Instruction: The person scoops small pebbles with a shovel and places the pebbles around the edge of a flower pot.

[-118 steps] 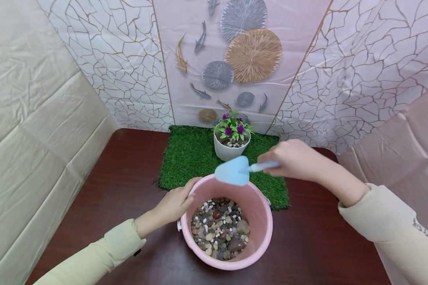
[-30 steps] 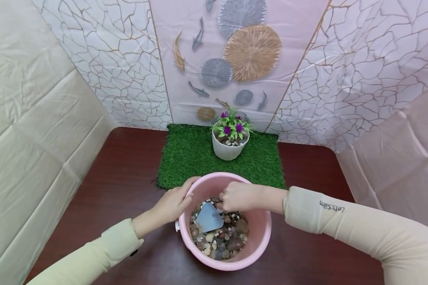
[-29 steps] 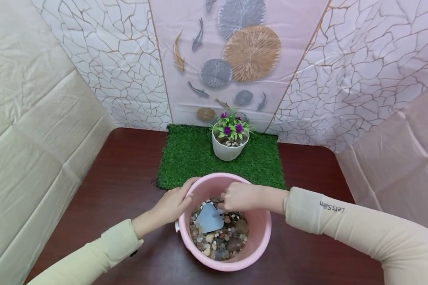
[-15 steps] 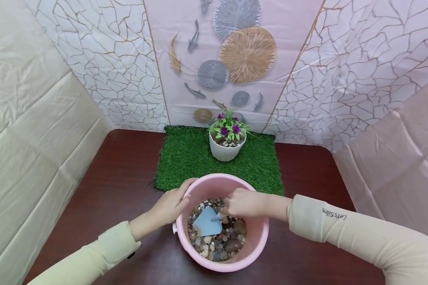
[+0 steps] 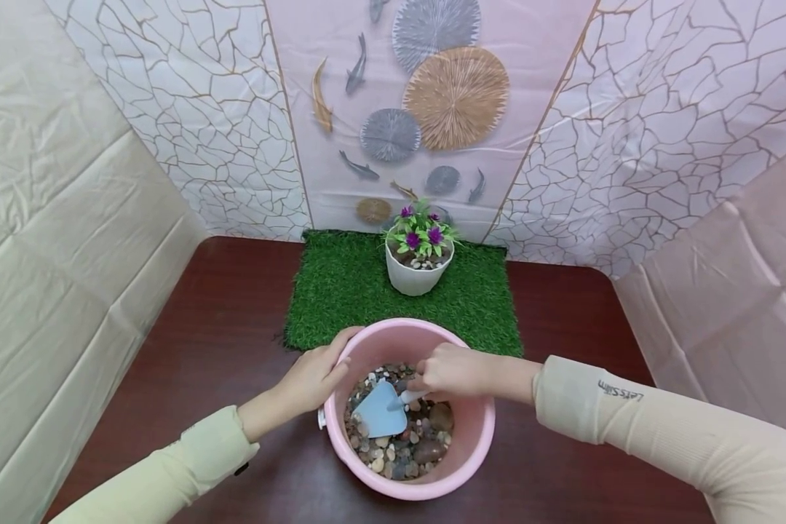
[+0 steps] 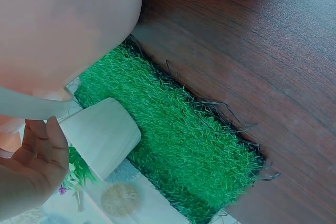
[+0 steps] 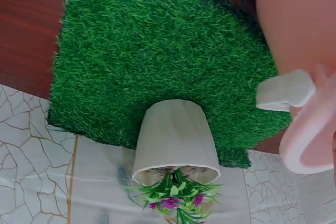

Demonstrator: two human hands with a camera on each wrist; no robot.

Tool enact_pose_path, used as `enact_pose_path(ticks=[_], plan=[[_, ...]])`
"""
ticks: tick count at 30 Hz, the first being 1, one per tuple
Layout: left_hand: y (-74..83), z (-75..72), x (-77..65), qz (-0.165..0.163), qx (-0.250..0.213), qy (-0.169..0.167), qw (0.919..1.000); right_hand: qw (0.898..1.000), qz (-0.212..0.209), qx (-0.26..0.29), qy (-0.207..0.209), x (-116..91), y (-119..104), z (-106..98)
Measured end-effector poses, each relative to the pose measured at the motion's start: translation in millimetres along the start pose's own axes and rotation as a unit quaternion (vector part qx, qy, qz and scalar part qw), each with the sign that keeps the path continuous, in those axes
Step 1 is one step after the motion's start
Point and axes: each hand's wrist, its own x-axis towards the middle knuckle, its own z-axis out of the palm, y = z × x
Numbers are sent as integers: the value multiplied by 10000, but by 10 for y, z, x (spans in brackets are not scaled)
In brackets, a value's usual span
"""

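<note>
Two grips: our left hand (image 5: 311,378) clasps the pink bucket (image 5: 411,493), our right hand (image 5: 457,371) the blue trowel (image 5: 383,413), now lowered among pebbles (image 5: 402,469).

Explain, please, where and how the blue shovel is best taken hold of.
Best by the slim handle, probably, from above and the person's right: the bucket surrounds the blue shovel, its broad blade lies left among pebbles, and the handle points right, where the right hand grips it.
</note>
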Motion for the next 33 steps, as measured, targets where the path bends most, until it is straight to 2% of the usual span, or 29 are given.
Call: enact_pose_path(ticks=[5, 13, 19, 23, 29, 33], plan=[[5, 20, 0, 25, 44, 57, 10000, 9999, -26, 119, 26, -15, 7, -4], [8, 15, -7, 63, 123, 178, 9997, 9969, 82, 755, 187, -101, 87, -33], [7, 14, -4, 4, 46, 107, 9999, 9949, 43, 973, 259, -106, 124, -30], [1, 17, -5, 9, 31, 119, 9999, 9965, 74, 818, 175, -102, 131, -35], [-5, 20, 6, 61, 25, 104, 9999, 9997, -52, -18, -222, -112, 191, -99], [-4, 19, 2, 72, 82, 172, 9998, 9989, -140, -293, -348, -121, 227, -106]])
